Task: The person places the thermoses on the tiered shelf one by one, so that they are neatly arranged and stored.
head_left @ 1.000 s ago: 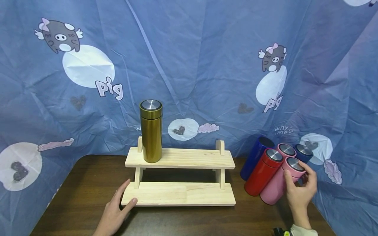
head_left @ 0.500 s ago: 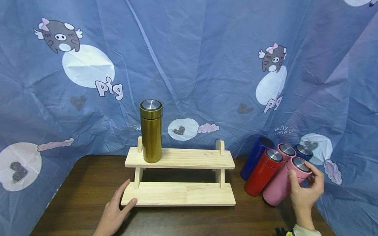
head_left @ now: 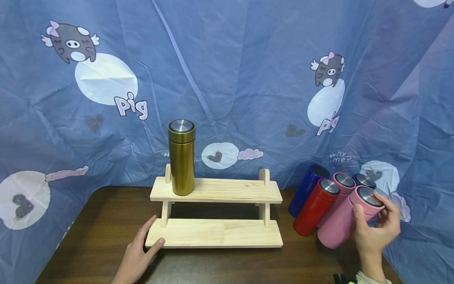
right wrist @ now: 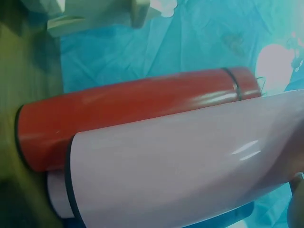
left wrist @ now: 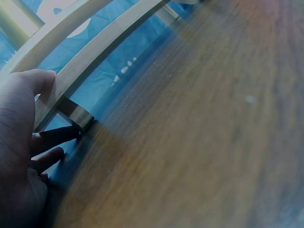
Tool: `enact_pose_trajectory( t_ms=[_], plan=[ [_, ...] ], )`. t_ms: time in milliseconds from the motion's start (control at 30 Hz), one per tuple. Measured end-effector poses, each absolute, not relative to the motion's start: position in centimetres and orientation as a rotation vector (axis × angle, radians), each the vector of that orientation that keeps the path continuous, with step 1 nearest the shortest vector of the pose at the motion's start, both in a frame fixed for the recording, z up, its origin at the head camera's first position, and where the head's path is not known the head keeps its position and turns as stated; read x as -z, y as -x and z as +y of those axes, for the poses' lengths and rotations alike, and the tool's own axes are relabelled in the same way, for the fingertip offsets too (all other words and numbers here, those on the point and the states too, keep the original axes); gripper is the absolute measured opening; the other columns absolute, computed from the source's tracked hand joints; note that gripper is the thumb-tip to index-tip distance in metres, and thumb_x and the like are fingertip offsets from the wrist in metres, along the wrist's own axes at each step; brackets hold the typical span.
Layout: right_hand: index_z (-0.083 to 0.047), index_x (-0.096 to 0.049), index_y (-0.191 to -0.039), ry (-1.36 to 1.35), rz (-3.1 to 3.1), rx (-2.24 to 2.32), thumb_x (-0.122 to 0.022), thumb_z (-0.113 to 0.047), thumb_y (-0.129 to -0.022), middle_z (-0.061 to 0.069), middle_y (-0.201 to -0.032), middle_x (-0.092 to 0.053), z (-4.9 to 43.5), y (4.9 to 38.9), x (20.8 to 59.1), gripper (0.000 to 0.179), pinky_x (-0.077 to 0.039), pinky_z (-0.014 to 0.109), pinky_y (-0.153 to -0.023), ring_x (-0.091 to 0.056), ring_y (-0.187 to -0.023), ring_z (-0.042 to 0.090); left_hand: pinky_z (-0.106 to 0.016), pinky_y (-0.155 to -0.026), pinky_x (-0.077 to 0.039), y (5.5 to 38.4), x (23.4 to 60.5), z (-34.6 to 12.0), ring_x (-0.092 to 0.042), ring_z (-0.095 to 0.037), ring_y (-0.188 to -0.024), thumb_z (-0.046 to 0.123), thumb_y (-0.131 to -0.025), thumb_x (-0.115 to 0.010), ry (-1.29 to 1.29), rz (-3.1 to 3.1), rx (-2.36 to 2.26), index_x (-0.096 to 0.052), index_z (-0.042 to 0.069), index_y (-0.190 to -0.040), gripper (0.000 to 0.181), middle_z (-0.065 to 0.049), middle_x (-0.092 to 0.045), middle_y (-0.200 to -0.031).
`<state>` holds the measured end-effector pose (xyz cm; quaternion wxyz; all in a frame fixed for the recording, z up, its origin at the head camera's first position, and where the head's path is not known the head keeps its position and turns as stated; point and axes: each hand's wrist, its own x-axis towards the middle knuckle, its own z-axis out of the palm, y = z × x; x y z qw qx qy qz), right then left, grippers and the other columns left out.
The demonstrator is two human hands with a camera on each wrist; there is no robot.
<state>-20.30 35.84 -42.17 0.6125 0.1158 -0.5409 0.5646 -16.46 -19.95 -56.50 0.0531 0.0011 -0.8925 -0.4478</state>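
Observation:
My right hand point(head_left: 379, 232) grips a pink thermos bottle point(head_left: 338, 225) near its steel-topped lid, thumb on one side and fingers on the other. In the right wrist view the bottle's black-edged base point(right wrist: 71, 180) overlaps a red thermos bottle point(right wrist: 118, 109); its top end and most of the hand are out of frame. My left hand point(head_left: 138, 252) holds the left end of a two-tier wooden rack point(head_left: 213, 232), thumb on the lower board. The left wrist view has fingers reaching beneath that board, by a short foot point(left wrist: 76, 113). A gold thermos bottle point(head_left: 182, 165) stands upright on the upper board's left.
Beside the held bottle, at the table's right, stand the red one, a blue one point(head_left: 305, 197), another pink one point(head_left: 344, 180) and a navy one point(head_left: 364, 180), partly hidden. A blue printed cloth point(head_left: 234, 86) hangs behind the brown wooden table point(head_left: 220, 266).
My right hand has moved right with the pink thermos bottle, its top shifting away from the red one and over the navy one. The left hand and rack have stayed put.

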Motion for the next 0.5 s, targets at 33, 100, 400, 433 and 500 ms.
enact_pose_trajectory(
  t_ms=[33,100,400,433,500],
  plan=[
    [0.020,-0.072,-0.120,-0.275,-1.244,-1.308,-0.086,0.004,-0.074,0.011,-0.113,-0.078,35.7,20.2,42.0,0.050,-0.056,0.019,-0.091,-0.075,-0.099,0.015,-0.084,-0.115,-0.037,16.4,56.5,-20.0,-0.041,-0.062,-0.152,0.045,-0.109,-0.071,-0.005,-2.712,1.362,-0.033,0.011,-0.172,0.081,-0.030,-0.039,-0.172],
    [0.020,-0.072,-0.120,-0.287,-1.242,-1.310,-0.087,0.003,-0.075,0.012,-0.113,-0.078,35.5,20.0,41.7,0.051,-0.057,0.019,-0.091,-0.075,-0.099,0.015,-0.084,-0.115,-0.037,16.4,56.5,-20.0,-0.041,-0.061,-0.153,0.045,-0.109,-0.071,-0.001,-2.705,1.360,-0.034,0.010,-0.172,0.081,-0.030,-0.039,-0.172],
    [0.021,-0.071,-0.119,-0.338,-1.234,-1.328,-0.089,0.004,-0.074,0.015,-0.114,-0.079,34.3,18.9,40.3,0.051,-0.057,0.020,-0.092,-0.075,-0.100,0.017,-0.084,-0.114,-0.038,16.3,56.8,-20.0,-0.044,-0.061,-0.151,0.040,-0.109,-0.073,0.040,-2.651,1.346,-0.037,0.011,-0.171,0.078,-0.030,-0.042,-0.171],
    [0.022,-0.071,-0.119,-0.344,-1.239,-1.331,-0.089,0.004,-0.075,0.015,-0.114,-0.079,34.1,18.8,40.2,0.051,-0.057,0.020,-0.092,-0.075,-0.101,0.017,-0.084,-0.113,-0.038,16.2,56.8,-20.0,-0.044,-0.061,-0.150,0.039,-0.109,-0.073,0.043,-2.643,1.346,-0.037,0.011,-0.171,0.077,-0.030,-0.043,-0.170],
    [0.022,-0.071,-0.120,-0.355,-1.253,-1.338,-0.087,0.006,-0.075,0.014,-0.113,-0.078,33.7,18.6,39.9,0.050,-0.058,0.020,-0.093,-0.075,-0.101,0.017,-0.084,-0.113,-0.038,16.2,56.7,-20.0,-0.045,-0.061,-0.150,0.039,-0.109,-0.073,0.044,-2.636,1.346,-0.037,0.011,-0.171,0.077,-0.030,-0.043,-0.170]
  ],
)
